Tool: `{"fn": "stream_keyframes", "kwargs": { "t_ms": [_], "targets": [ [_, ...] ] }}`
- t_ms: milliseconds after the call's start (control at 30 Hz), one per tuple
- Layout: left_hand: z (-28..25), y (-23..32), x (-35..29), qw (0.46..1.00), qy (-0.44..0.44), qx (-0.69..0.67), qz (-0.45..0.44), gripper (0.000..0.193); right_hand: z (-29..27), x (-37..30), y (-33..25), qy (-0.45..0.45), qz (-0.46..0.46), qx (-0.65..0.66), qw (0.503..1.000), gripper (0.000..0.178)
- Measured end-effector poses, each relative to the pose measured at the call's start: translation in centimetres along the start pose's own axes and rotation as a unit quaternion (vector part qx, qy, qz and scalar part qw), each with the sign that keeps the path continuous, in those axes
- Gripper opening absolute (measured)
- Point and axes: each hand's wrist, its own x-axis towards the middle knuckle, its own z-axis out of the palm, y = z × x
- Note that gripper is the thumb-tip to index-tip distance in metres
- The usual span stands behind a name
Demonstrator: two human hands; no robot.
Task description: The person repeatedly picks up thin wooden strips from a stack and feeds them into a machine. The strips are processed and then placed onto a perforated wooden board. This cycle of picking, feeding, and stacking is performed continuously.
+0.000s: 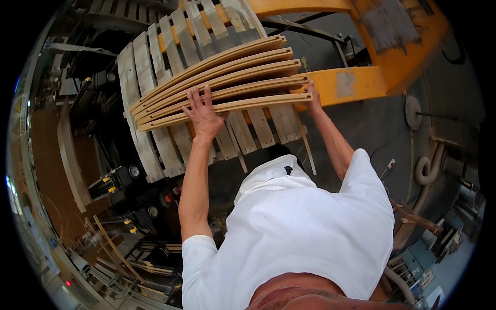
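Note:
Several long, curved wooden slats [227, 107] with grooved edges and small holes near their right ends lie side by side on a pallet [240, 132] of grey wooden boards. They sit close together at the left and fan apart toward the right. My left hand [205, 118] rests on the nearest slats, its fingers spread across their edges. At the right end of the nearest slat, my right hand [314, 101] is closed against the tip, with part of its fingers hidden by the wood.
A yellow-orange metal frame [356, 82] runs under and behind the pallet. Machinery with a round dial [134, 171] stands at the left, beside a brown panel [54, 155]. A ribbed hose [428, 170] hangs at the right. Thin wood strips [116, 248] lean at the lower left.

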Motion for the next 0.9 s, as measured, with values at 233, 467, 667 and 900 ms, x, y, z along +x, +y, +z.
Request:
{"fn": "stream_keyframes", "kwargs": {
  "t_ms": [233,467,667,900],
  "targets": [
    [-0.1,-1.1,-1.2,1.0,-0.002,0.01,-0.018,0.107,-0.9,-5.4,-9.1,0.117,-0.351,-0.144,0.918,0.046],
    [-4.5,-0.5,-9.9,0.978,0.115,-0.154,-0.074,0.093,11.9,-20.3,-15.3,-0.297,-0.579,-0.249,0.717,0.017],
    [-5.2,-7.1,-26.3,0.925,0.172,-0.19,-0.28,0.078,23.0,-20.4,-6.7,-0.258,-0.644,-0.523,0.495,0.015],
    [-11.1,-29.1,-49.0,0.799,0.381,-0.053,-0.462,0.053,23.4,-25.6,-6.6,-0.223,-0.689,-0.495,0.48,0.02]
  ]
}}
